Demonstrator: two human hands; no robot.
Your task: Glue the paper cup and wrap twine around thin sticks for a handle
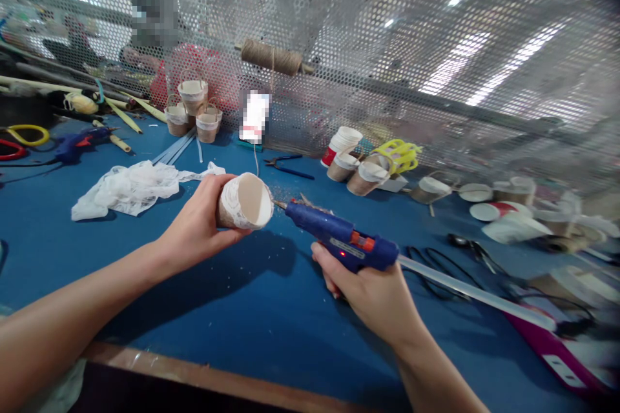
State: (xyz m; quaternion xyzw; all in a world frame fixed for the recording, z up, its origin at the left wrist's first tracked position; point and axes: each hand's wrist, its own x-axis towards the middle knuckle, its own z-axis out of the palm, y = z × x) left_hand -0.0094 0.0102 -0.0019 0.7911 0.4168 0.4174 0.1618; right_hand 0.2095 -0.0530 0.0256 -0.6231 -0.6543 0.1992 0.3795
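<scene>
My left hand is wrapped round a small paper cup covered in brown material, with white lace about its rim. The cup is tilted so that its open mouth faces me and to the right. In my right hand is a blue hot glue gun with a small red light on its side. Its nozzle points left, at or very near the lace on the cup's right side; I cannot tell whether they touch. A long clear glue stick sticks out of the gun's back end.
White lace lies heaped on the blue table. Behind are finished little buckets, pliers and a twine roll on the mesh. A second glue gun and scissors lie left; cups and a purple power strip right.
</scene>
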